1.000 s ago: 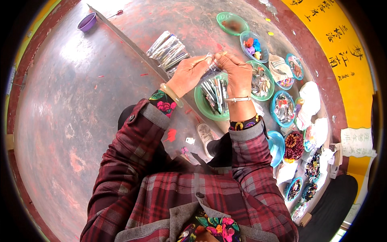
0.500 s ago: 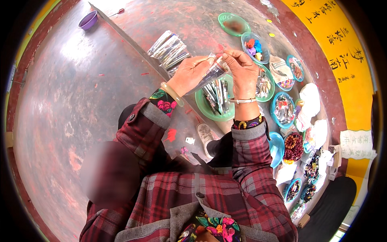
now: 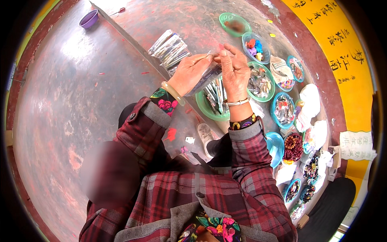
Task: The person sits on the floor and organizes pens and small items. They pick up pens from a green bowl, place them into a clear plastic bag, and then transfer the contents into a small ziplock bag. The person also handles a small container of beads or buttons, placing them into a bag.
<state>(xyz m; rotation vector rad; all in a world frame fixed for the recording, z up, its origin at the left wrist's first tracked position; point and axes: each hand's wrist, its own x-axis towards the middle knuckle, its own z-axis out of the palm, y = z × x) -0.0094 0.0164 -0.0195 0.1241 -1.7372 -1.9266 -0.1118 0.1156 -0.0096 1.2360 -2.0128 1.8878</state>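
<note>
A clear plastic bag (image 3: pixel 204 80) with dark contents hangs between my hands above a green basket (image 3: pixel 209 109) of pens. My left hand (image 3: pixel 188 73), with a pale bangle at the wrist, pinches the bag's upper edge between thumb and fingers. On the bag's other side, my right hand (image 3: pixel 235 74) is closed at the edge, its thumb raised. A small reddish piece (image 3: pixel 221 46) shows by the thumb tip; whether the hand holds it is unclear. Beyond my left hand lies a pile of filled, clear-wrapped packets (image 3: pixel 169 47).
To the right stand several baskets: one with colourful bundles (image 3: pixel 254 47), a green basket of small wrapped items (image 3: pixel 260 82), a blue basket (image 3: pixel 283 109) and dark red beads (image 3: pixel 294 147). A purple basin (image 3: pixel 88 19) sits far left. My shoe (image 3: pixel 205 135) is below the pens.
My right hand has shifted slightly left and turned, its thumb now pointing up beside the bag's edge. My left hand keeps its pinch, almost unmoved.
</note>
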